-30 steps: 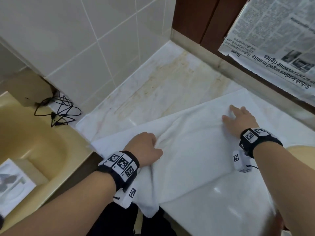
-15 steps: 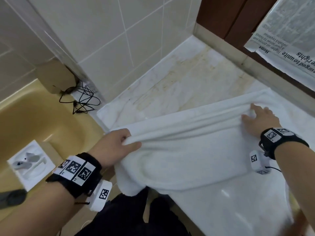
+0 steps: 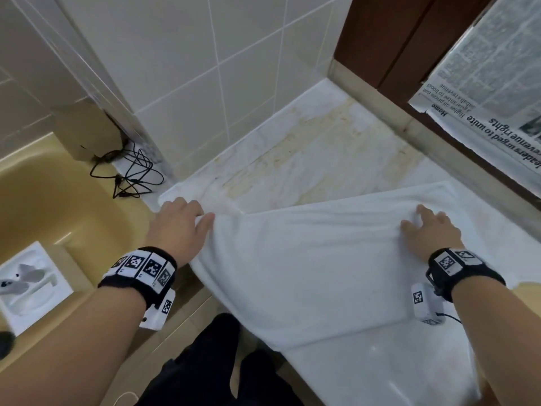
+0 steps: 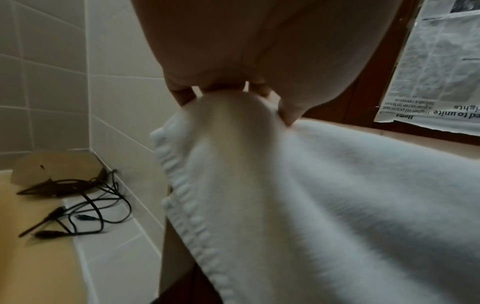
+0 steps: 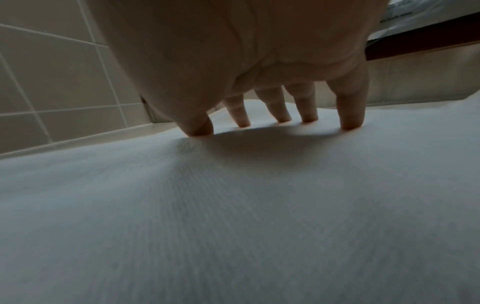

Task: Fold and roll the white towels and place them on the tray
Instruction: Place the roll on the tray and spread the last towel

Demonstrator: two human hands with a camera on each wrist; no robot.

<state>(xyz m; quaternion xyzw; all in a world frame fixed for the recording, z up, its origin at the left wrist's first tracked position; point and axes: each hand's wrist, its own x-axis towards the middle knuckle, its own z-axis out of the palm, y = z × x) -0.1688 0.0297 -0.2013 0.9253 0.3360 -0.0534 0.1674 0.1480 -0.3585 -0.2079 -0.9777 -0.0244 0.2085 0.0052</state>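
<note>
Your left hand (image 3: 175, 227) is closed in a pinch on one corner of the white towel (image 3: 307, 273); in the left wrist view the fabric bunches up between thumb and fingertips (image 4: 184, 96), and the hemmed edge hangs down from that grip. Your right hand (image 3: 430, 232) is not gripping anything: its fingers (image 5: 349, 111) are spread and only slightly bent, tips pressing down on the cloth to pin it against the pale marble surface (image 3: 307, 159).

The towel lies between your two hands and towards you from both, its long axis running roughly from the left grip across to the right one. On the left it spills past the surface's near edge and hangs there. The edge stretched between your hands looks like a fold, though the head view is too soft to tell how many layers lie under it.

What the next move turns on, as I judge it: the free cloth sits on your side of the pinned line, so the left hand, the one that actually holds a corner, is best placed to carry it. The right hand serves as the anchor.

No tray shows in any view, so you will have to look for it before placing.
</note>
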